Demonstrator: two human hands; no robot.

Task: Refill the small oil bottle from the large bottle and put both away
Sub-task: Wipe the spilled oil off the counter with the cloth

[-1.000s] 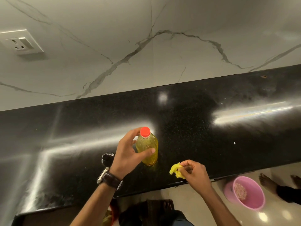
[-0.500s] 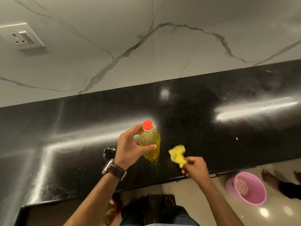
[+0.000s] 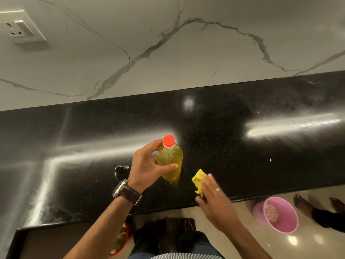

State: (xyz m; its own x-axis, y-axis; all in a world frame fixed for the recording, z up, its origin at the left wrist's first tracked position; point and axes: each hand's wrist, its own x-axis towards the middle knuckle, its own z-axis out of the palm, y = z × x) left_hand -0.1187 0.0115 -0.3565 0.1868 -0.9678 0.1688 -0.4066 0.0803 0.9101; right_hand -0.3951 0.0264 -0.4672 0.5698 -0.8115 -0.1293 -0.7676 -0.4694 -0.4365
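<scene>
A person stands at a glossy black stone table (image 3: 224, 146) backed by a white marble-veined wall (image 3: 186, 43). At the centre stands an upright oil bottle (image 3: 170, 161), full of yellow oil and capped in red. The left hand (image 3: 147, 169), wearing a wristwatch (image 3: 127, 191), has its grip closed around the bottle's shoulder, thumb across the front. At about four o'clock from the bottle, near the table's front edge, the right hand (image 3: 212, 195) presses a crumpled yellow cloth (image 3: 198, 182) against the table, fingers loosely curled over it. A small dark round object (image 3: 122, 170) sits at nine o'clock from the bottle, partly hidden by the left wrist. A pink bucket (image 3: 280, 215) stands on the floor at lower right.
</scene>
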